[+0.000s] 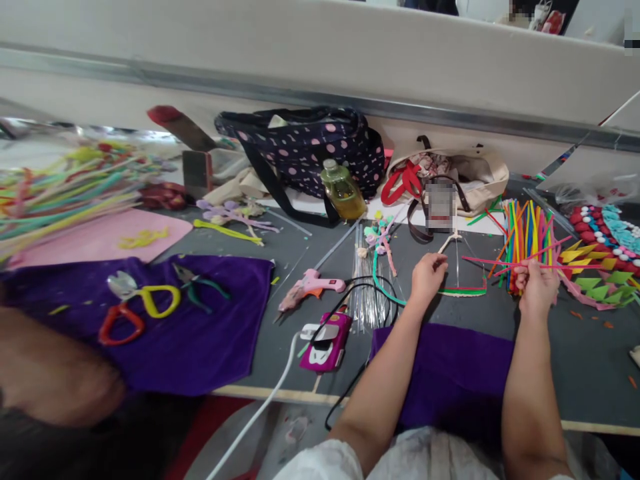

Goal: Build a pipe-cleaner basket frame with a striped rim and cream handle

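At the right of the grey counter, the right hand has its fingers closed on a thin pink plastic strip drawn across the bundle of bright multicoloured strips — light, springy, likely slippery, best pinched near its end. The left hand, fingers curled shut, pinches the wire frame edged in green and red strip, a flimsy thing that would bend easily.

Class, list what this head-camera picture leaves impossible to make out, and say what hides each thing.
1. Right hand: its curled fingers hide how many coloured strips it grips.
2. Left hand: what its fingertips pinch is too small.
3. Tag by the beige bag: blurred.
4. Craft mat: cut off by the right edge.
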The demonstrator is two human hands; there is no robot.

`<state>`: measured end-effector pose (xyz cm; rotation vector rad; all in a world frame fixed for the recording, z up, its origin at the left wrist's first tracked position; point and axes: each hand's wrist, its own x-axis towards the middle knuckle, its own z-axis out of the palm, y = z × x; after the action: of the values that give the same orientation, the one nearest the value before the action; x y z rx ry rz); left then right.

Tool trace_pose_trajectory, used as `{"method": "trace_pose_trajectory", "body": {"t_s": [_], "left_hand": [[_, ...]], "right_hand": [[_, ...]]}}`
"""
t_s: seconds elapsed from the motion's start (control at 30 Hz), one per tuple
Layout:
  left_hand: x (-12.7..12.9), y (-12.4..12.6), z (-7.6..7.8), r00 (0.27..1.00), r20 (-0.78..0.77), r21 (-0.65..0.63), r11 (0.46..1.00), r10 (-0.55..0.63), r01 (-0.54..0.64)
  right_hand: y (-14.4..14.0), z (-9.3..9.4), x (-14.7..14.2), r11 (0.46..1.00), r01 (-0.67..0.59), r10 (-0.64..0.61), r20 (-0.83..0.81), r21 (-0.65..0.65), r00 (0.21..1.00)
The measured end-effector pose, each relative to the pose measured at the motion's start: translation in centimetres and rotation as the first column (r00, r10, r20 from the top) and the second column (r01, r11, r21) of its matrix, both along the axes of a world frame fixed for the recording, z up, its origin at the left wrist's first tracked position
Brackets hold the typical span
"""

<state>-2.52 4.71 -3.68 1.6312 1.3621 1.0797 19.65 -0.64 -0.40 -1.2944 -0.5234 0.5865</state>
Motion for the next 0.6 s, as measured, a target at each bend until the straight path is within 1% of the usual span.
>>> {"method": "trace_pose_trajectory", "body": {"t_s": [0.03, 0.1, 0.13, 0.2, 0.33, 0.43, 0.5, 0.6], "left_hand": [[0.1, -0.1, 0.0, 0.993, -0.114, 0.051, 0.998, -0.026, 0.032], [0.2, -0.4, 0.2, 0.947, -0.319, 0.125, 0.988, -0.043, 0.087], [0.3, -0.5, 0.3, 0.916, -0.399, 0.147, 0.983, -0.041, 0.107], [0.6, -0.6, 0.6, 0.860, -0.509, 0.169, 0.977, -0.027, 0.131], [1.4, 0.0, 1.0, 0.782, -0.624, 0.183, 0.972, -0.002, 0.148], [2.1, 0.8, 0.8, 0.734, -0.680, 0.166, 0.974, 0.001, 0.153], [2.4, 1.4, 0.6, 0.717, -0.697, 0.150, 0.977, -0.003, 0.150], [2.0, 1.8, 0.4, 0.725, -0.689, 0.157, 0.977, 0.003, 0.145]], "right_hand": [[0.1, -0.2, -0.3, 1.000, -0.018, 0.018, -0.007, -0.020, 1.000], [0.3, -0.4, -0.9, 0.996, -0.057, 0.055, -0.026, -0.065, 0.998], [0.4, -0.5, -1.1, 0.994, -0.075, 0.072, -0.034, -0.085, 0.997], [0.5, -0.7, -1.6, 0.987, -0.110, 0.106, -0.041, -0.115, 0.993], [0.7, -1.1, -2.0, 0.982, -0.139, 0.136, -0.033, -0.131, 0.990], [0.8, -1.4, -2.2, 0.980, -0.146, 0.140, -0.050, -0.135, 0.989], [1.0, -1.5, -2.3, 0.978, -0.158, 0.149, -0.072, -0.136, 0.986], [1.1, -1.5, -2.4, 0.981, -0.158, 0.146, -0.111, -0.111, 0.983]]}}
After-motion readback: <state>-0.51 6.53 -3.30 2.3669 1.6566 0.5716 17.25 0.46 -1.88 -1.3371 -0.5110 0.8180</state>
